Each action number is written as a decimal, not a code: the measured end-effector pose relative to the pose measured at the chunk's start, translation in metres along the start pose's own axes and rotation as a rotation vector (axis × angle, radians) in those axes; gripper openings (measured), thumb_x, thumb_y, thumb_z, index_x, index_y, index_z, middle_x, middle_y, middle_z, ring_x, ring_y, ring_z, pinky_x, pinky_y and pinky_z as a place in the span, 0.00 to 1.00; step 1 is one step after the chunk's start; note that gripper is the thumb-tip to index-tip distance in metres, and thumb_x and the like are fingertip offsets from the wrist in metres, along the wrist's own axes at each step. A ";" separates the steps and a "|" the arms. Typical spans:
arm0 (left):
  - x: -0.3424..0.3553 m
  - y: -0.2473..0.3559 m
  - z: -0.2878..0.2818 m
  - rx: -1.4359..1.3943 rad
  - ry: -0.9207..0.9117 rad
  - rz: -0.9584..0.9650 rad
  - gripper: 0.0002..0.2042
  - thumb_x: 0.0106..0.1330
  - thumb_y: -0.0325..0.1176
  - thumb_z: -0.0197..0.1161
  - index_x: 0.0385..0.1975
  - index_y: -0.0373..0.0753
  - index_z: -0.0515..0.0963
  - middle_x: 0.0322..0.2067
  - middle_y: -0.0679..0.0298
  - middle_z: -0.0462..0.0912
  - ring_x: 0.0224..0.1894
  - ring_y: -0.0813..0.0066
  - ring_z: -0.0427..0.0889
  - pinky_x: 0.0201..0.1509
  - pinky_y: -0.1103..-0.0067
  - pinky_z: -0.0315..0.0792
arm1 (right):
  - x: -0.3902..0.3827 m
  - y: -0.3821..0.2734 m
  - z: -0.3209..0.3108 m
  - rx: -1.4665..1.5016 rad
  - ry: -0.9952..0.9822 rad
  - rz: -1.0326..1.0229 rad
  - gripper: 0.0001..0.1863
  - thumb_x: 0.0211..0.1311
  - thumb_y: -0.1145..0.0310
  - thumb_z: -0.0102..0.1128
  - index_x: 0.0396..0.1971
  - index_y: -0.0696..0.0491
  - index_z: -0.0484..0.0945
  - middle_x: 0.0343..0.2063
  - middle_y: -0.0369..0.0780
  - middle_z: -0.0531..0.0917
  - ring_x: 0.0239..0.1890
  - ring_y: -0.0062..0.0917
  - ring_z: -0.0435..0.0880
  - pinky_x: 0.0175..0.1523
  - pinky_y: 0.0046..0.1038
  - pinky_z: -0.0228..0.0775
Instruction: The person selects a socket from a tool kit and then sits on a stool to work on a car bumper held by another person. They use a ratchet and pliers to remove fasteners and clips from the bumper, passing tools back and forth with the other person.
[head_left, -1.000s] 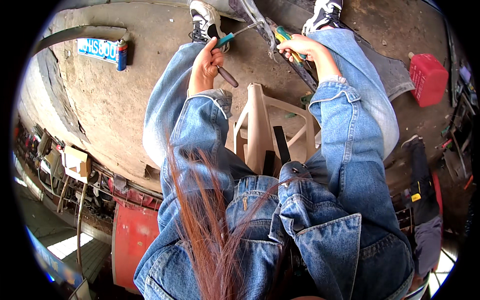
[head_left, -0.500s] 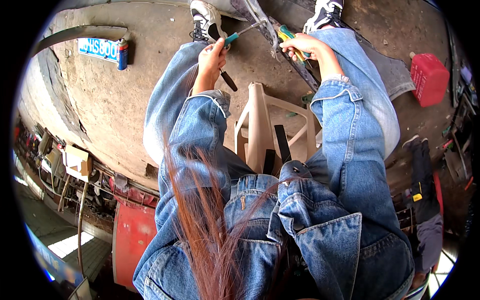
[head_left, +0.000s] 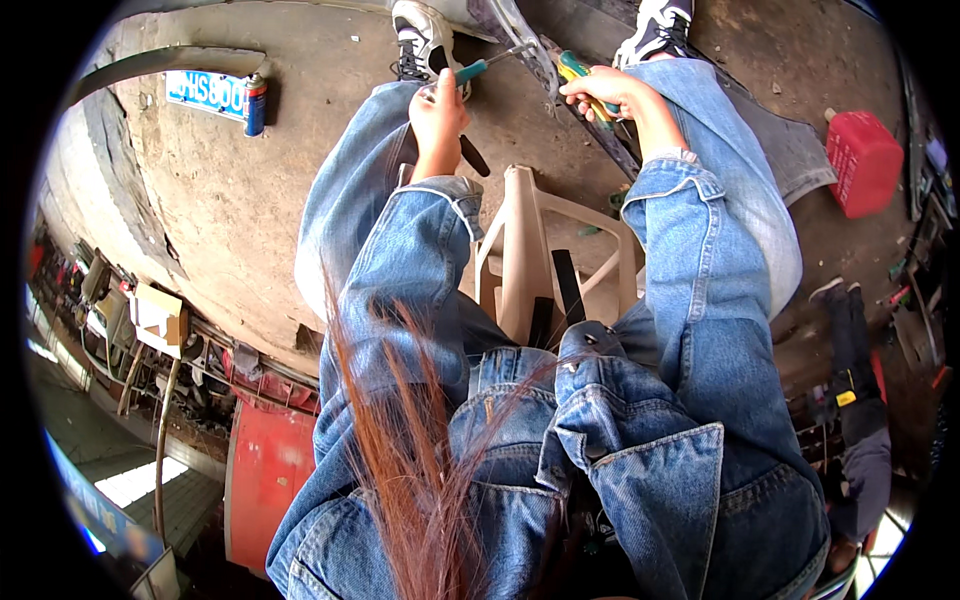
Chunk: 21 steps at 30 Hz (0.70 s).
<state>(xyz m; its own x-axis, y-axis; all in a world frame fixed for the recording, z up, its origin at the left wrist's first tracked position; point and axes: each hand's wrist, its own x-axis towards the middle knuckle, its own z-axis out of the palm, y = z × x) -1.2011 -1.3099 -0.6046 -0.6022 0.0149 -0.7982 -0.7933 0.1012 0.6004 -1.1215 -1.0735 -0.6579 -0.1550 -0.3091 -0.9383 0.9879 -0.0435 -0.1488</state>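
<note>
My left hand (head_left: 435, 130) is closed around a teal-handled screwdriver (head_left: 470, 72), and a dark handle (head_left: 473, 158) sticks out below the fist. The screwdriver's shaft reaches to a bent grey metal part (head_left: 545, 70) between my shoes. My right hand (head_left: 625, 100) grips a yellow-and-green-handled tool (head_left: 574, 70), probably pliers, just right of that part; its tip is hard to make out. A long dark strip (head_left: 610, 150) runs diagonally beneath the hands. A beige plastic stool (head_left: 525, 230) lies between my legs.
A blue plate (head_left: 200, 90), a spray can (head_left: 255, 105) and a curved strip (head_left: 160, 60) lie at left. A red jug (head_left: 865, 160) is at right. A cardboard box (head_left: 158, 320), red panel (head_left: 262, 480) and clutter line the lower left. Another person's dark-clad legs (head_left: 855, 400) show at right.
My left hand has moved slightly up and to the right with the screwdriver and turned a little. My right hand has shifted very little and keeps its grip.
</note>
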 end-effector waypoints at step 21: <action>0.047 -0.038 -0.033 -0.539 -0.013 -0.813 0.29 0.61 0.62 0.48 0.26 0.35 0.66 0.10 0.75 0.51 0.10 0.86 0.48 0.11 0.87 0.43 | 0.003 0.002 -0.003 -0.012 0.035 -0.051 0.14 0.53 0.63 0.61 0.16 0.53 0.72 0.15 0.32 0.74 0.15 0.17 0.72 0.22 0.20 0.65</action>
<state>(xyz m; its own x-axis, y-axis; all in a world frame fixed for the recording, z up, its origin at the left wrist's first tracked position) -1.2023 -1.3455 -0.6630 0.1457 0.1531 -0.9774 -0.9030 -0.3831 -0.1946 -1.1195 -1.0718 -0.6617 -0.2054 -0.2729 -0.9399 0.9786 -0.0471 -0.2002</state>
